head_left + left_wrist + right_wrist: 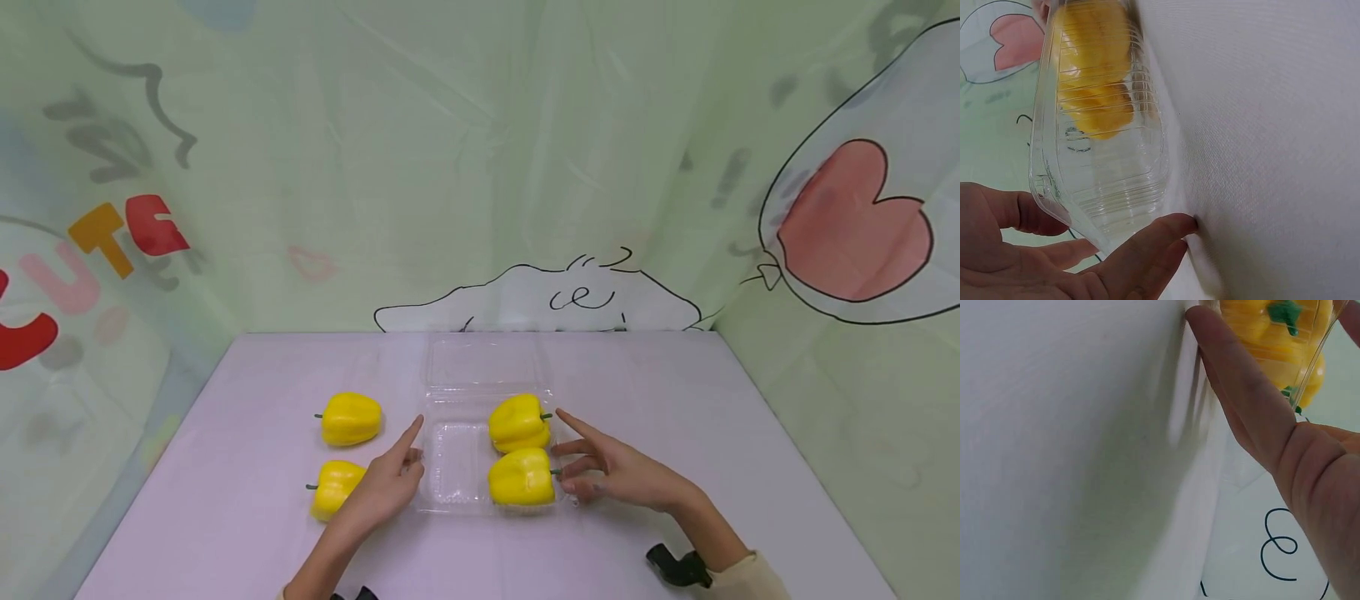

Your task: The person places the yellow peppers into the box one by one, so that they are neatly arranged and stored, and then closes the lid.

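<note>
A clear plastic clamshell container [459, 504] lies with its lid [483, 362] folded back. Two yellow bell peppers, a rear one [519, 423] and a front one [522, 477], sit in its right half, stems pointing right. My left hand [386, 487] is at the container's left side, index finger extended; in the left wrist view its thumb [1035, 215] is by the rim and a fingertip reaches down to the table. Beside the right wall is my right hand [618, 468], fingers loosely spread, close to the pepper stems. Whether either hand presses the plastic is unclear.
Two more yellow bell peppers lie on the table left of the container, one farther back [351, 419] and one nearer [335, 487], partly behind the left hand. A pale cloth covers the table [660, 400]. Printed curtains [420, 167] stand behind and at both sides.
</note>
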The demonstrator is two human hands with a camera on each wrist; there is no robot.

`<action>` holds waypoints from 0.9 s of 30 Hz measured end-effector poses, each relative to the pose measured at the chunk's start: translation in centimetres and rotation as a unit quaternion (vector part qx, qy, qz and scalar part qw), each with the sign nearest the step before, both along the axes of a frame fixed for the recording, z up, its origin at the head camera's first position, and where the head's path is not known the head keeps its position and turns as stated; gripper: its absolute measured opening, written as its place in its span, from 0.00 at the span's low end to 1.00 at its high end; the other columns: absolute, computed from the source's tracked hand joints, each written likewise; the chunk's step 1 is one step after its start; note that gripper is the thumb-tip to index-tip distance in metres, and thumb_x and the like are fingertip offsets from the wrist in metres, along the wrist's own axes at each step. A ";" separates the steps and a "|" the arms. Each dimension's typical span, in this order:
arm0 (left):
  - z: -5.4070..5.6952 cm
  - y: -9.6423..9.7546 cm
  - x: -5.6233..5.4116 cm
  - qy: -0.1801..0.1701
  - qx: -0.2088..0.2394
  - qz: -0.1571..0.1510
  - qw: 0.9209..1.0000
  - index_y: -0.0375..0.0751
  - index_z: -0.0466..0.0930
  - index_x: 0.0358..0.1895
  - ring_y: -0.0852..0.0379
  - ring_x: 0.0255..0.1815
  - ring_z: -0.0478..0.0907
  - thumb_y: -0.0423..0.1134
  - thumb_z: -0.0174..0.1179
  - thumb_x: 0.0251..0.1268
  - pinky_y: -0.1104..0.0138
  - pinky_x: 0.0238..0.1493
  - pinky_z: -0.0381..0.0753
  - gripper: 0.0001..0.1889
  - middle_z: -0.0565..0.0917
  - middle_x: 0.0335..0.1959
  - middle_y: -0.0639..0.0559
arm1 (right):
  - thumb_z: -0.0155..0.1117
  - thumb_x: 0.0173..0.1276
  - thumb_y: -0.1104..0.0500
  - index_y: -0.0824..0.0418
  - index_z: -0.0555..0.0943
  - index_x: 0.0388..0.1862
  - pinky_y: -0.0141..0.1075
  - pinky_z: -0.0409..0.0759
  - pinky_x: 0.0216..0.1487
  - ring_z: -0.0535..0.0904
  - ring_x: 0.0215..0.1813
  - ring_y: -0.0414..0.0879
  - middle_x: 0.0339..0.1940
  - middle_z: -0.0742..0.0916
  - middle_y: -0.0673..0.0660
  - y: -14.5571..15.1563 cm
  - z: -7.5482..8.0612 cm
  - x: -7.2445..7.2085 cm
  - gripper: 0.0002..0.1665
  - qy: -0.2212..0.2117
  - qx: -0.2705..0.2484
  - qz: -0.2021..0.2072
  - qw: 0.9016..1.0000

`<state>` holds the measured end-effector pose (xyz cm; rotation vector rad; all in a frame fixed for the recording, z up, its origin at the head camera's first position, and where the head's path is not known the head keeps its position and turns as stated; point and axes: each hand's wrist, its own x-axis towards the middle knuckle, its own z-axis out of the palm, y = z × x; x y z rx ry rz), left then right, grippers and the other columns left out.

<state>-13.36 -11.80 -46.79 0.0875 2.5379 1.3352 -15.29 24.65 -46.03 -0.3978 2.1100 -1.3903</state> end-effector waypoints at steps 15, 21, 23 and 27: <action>0.0 0.0 -0.2 -0.011 -0.001 -0.001 1.000 0.54 0.54 0.87 0.40 0.65 0.81 0.38 0.49 0.79 0.41 0.64 0.82 0.35 0.81 0.69 0.34 | 0.73 0.72 0.57 0.47 0.38 0.91 0.41 0.90 0.58 0.81 0.69 0.58 0.78 0.75 0.72 1.3 -0.9 -0.2 0.65 -0.025 -0.010 0.004 1.000; 0.4 0.0 0.0 -0.013 0.005 -0.001 1.000 0.52 0.54 0.87 0.36 0.70 0.78 0.37 0.49 0.79 0.36 0.68 0.79 0.35 0.80 0.71 0.34 | 0.73 0.72 0.58 0.48 0.37 0.91 0.44 0.90 0.59 0.81 0.70 0.60 0.78 0.74 0.73 1.2 -0.9 -0.3 0.65 -0.029 -0.019 0.009 0.999; 0.5 0.0 0.1 -0.013 0.008 0.002 1.000 0.52 0.54 0.87 0.34 0.71 0.77 0.36 0.50 0.78 0.36 0.69 0.79 0.36 0.78 0.73 0.34 | 0.73 0.72 0.58 0.48 0.36 0.91 0.44 0.90 0.59 0.81 0.70 0.60 0.78 0.73 0.73 1.2 -0.9 -0.2 0.66 -0.028 -0.020 0.011 0.999; 1.0 -0.1 0.3 0.003 0.007 0.012 1.000 0.48 0.53 0.87 0.34 0.71 0.78 0.35 0.50 0.77 0.38 0.67 0.81 0.37 0.73 0.76 0.33 | 0.73 0.72 0.58 0.48 0.36 0.91 0.42 0.90 0.60 0.81 0.70 0.60 0.78 0.74 0.73 1.1 -0.8 -0.1 0.65 -0.030 -0.019 0.011 0.999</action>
